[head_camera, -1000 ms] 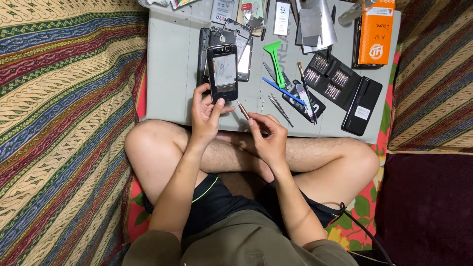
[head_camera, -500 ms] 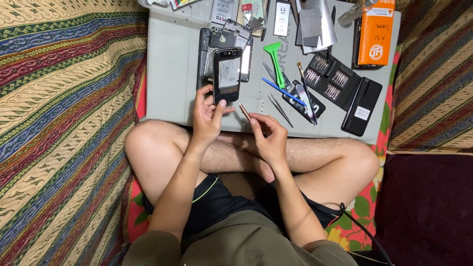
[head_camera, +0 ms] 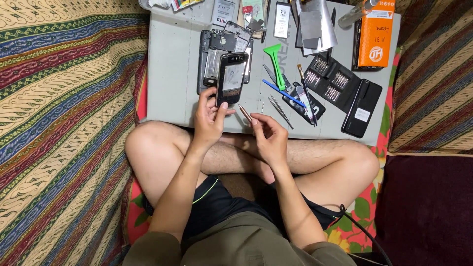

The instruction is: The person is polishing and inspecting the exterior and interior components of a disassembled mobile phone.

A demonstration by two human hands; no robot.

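My left hand (head_camera: 209, 118) holds a black phone (head_camera: 231, 79) by its lower end, screen up, over a grey work mat (head_camera: 172, 74). Under the phone lies an opened phone frame (head_camera: 212, 47) with its inner parts showing. My right hand (head_camera: 268, 138) sits just right of the left one and pinches a thin screwdriver (head_camera: 245, 113) whose tip points up-left toward the phone's lower edge. Both hands hover above my crossed legs.
On the mat to the right lie a green pry tool (head_camera: 276, 61), a blue spudger (head_camera: 283, 93), tweezers (head_camera: 281, 111), a brush (head_camera: 306, 93), an open screwdriver-bit case (head_camera: 340, 86) and an orange box (head_camera: 377, 34). Small packets line the far edge. Striped patterned cloth (head_camera: 64, 123) lies left.
My left hand has lifted the phone slightly farther from me, over the opened frame. The right hand with the screwdriver has barely moved.
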